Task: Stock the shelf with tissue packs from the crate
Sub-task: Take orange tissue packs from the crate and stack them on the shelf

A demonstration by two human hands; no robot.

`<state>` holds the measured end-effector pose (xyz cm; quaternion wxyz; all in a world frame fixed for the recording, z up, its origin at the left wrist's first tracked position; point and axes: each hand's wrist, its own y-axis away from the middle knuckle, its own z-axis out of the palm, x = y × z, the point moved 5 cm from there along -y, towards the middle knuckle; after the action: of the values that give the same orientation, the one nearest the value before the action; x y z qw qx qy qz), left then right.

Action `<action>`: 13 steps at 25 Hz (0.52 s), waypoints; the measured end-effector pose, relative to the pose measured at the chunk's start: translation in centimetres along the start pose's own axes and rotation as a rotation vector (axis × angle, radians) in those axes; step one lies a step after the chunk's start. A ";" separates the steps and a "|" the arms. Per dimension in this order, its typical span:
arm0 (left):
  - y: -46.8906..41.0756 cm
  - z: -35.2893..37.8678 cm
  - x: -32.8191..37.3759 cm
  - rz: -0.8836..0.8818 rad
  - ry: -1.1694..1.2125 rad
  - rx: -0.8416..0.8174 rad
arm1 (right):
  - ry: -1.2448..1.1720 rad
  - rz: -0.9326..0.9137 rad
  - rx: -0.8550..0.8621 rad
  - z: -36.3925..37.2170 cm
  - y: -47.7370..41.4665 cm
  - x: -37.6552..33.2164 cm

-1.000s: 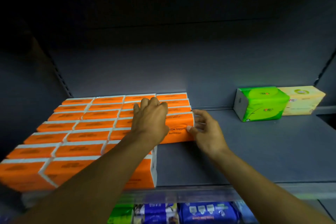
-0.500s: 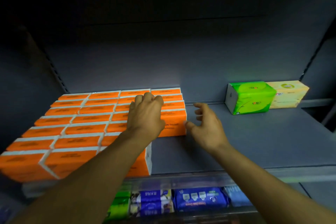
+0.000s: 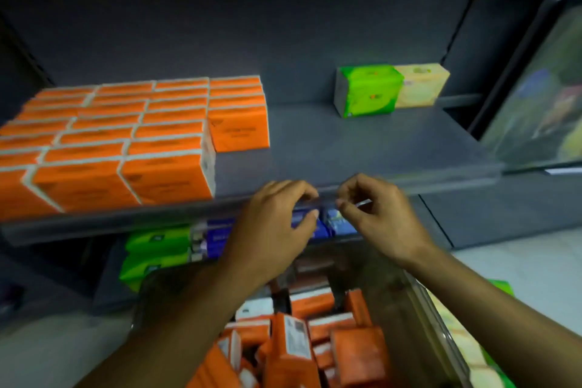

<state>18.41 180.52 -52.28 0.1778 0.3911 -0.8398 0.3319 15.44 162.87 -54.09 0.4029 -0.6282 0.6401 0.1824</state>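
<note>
Several rows of orange tissue packs [image 3: 126,135] fill the left half of the grey shelf [image 3: 362,148]. The rightmost pack [image 3: 239,127] stands at the front of a shorter row. Below, a clear crate [image 3: 422,302] holds several loose orange packs [image 3: 315,340]. My left hand [image 3: 271,230] and my right hand [image 3: 374,217] hover in front of the shelf's front edge, above the crate, with fingers loosely curled and nothing in them.
A green tissue pack [image 3: 367,90] and a pale yellow one [image 3: 420,85] stand at the back right of the shelf. Green [image 3: 157,249] and blue packs [image 3: 337,224] sit on the shelf below. A glass-fronted cabinet [image 3: 541,88] stands to the right.
Both hands have let go of the rightmost orange pack and drawn back off the shelf toward the crate. The view has tilted down, bringing the crate into sight.
</note>
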 end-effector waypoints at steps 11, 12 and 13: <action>16.3 11.9 0.2 -0.229 -0.020 -0.599 | 0.299 0.316 -0.556 2.3 18.1 10.5; 17.4 12.4 0.4 -0.227 -0.024 -0.629 | 0.324 0.335 -0.629 2.6 19.0 10.6; 18.5 12.8 0.6 -0.232 -0.024 -0.655 | 0.359 0.336 -0.693 2.9 20.1 10.7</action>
<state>3.24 180.04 -68.87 0.3206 0.4099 -0.8538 0.0177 -1.58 160.85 -69.31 0.0147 -0.6351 0.6945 0.3377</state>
